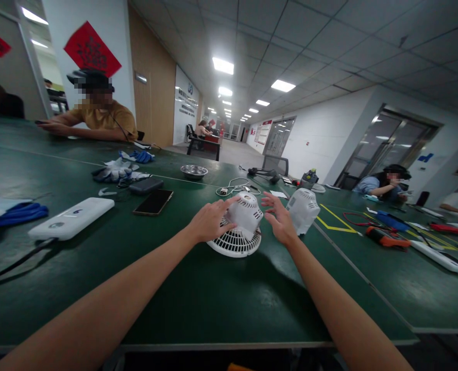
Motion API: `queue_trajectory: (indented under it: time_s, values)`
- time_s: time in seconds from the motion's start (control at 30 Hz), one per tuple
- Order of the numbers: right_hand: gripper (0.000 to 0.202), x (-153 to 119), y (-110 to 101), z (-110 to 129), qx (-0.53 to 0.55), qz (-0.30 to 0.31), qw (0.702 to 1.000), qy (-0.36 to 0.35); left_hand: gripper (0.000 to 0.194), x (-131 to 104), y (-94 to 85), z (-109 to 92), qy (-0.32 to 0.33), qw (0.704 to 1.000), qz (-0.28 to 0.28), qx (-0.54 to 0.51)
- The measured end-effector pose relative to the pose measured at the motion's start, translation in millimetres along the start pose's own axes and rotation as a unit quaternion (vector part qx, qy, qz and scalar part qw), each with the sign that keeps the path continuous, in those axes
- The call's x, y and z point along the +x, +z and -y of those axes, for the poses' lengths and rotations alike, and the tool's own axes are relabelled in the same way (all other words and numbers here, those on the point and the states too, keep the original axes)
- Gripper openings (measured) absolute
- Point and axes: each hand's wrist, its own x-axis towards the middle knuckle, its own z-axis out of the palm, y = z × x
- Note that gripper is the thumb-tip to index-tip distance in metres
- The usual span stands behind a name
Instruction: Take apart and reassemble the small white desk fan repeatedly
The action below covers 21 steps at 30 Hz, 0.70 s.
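A small white fan (245,216) lies in front of me with its round slotted grille (235,245) down on the green table and its vented motor housing on top. My left hand (212,220) grips the housing from the left, index finger along its upper side and thumb lower down. On the other side, my right hand (280,217) is open with fingers apart and bent, holding nothing, a little away from the housing. Just right of that hand stands a second white vented housing (303,210), partly behind my wrist.
Left on the green table (155,288) are a white power bank (74,219), a phone (153,201), gloves (116,171) and a metal bowl (193,171). A white cable (238,186) lies behind the fan. An orange multimeter (387,237) is at right. Other people sit across the table.
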Motion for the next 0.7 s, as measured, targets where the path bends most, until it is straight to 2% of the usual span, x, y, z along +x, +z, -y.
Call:
queue_trajectory:
  time_s: [0.1, 0.27, 0.43, 0.53, 0.6, 0.7]
  values:
    - [0.046, 1.7, 14.9, 15.5, -0.042, 0.018, 0.998, -0.032, 0.074, -1.1, 5.0, 6.9, -0.028, 0.999, -0.018, -0.030]
    - [0.064, 1.7, 34.2, 22.2, -0.085, 0.027, 0.996, -0.014, 0.066, -1.9, 12.6, 22.3, -0.117, 0.991, -0.024, -0.060]
    - [0.081, 1.0, 27.6, 17.9, -0.079, 0.062, 0.995, 0.005, 0.062, -0.6, 21.7, 43.6, -0.243, 0.965, -0.042, -0.089]
    - [0.103, -0.7, 21.3, 18.5, -0.066, 0.091, 0.992, 0.049, 0.064, -1.3, 26.4, 54.5, -0.320, 0.938, 0.000, -0.133]
    - [0.114, -2.5, 18.4, 18.2, -0.056, 0.103, 0.989, 0.086, 0.063, -2.5, 27.9, 59.1, -0.340, 0.927, 0.017, -0.159]
    - [0.119, -4.8, 16.7, 14.6, -0.037, 0.103, 0.988, 0.107, 0.060, -3.7, 25.0, 61.3, -0.338, 0.924, -0.013, -0.178]
